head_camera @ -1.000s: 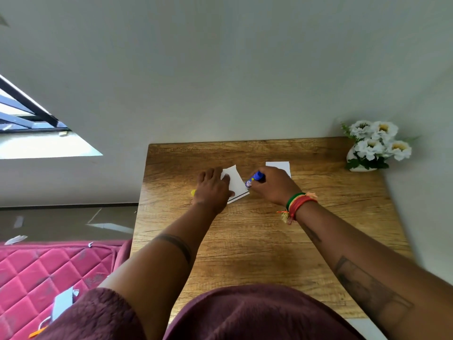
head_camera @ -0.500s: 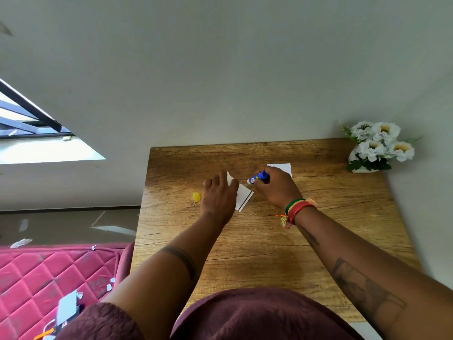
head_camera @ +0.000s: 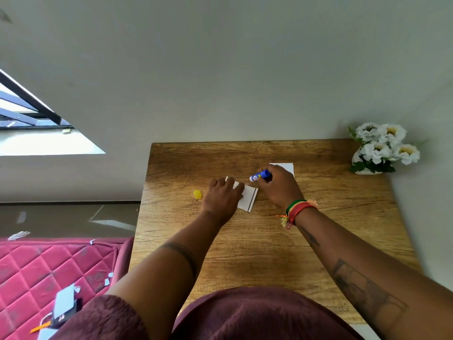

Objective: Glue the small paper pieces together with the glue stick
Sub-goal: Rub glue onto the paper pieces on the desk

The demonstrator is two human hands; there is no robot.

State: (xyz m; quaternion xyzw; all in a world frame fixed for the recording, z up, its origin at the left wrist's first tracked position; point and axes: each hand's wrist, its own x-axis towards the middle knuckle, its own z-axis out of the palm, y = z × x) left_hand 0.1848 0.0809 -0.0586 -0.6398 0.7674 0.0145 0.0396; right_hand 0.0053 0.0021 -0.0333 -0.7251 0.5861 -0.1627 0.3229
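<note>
White paper piece (head_camera: 248, 198) sits pinned under my flat, unclenched left hand (head_camera: 221, 198) while my right hand (head_camera: 279, 186) clamps the glue stick (head_camera: 259, 175), whose tip seems just clear; a loose press could let it skid.

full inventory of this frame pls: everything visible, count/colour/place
table: 1, brown wood grain, centre, against the wall
paper pieces: 1 stack, white, mid-table under the left hand
paper sheet: 1, white, behind the right hand
glue stick: 1, blue and white, held in the right hand
cap: 1, yellow, on the table left of the left hand
flower vase: 1, white flowers, far right table corner
cushion: 1, pink quilted, lower left, paper scraps on it
window: 1, dark frame, left
left hand: flat on the paper
right hand: gripping the glue stick, bracelets at the wrist
</note>
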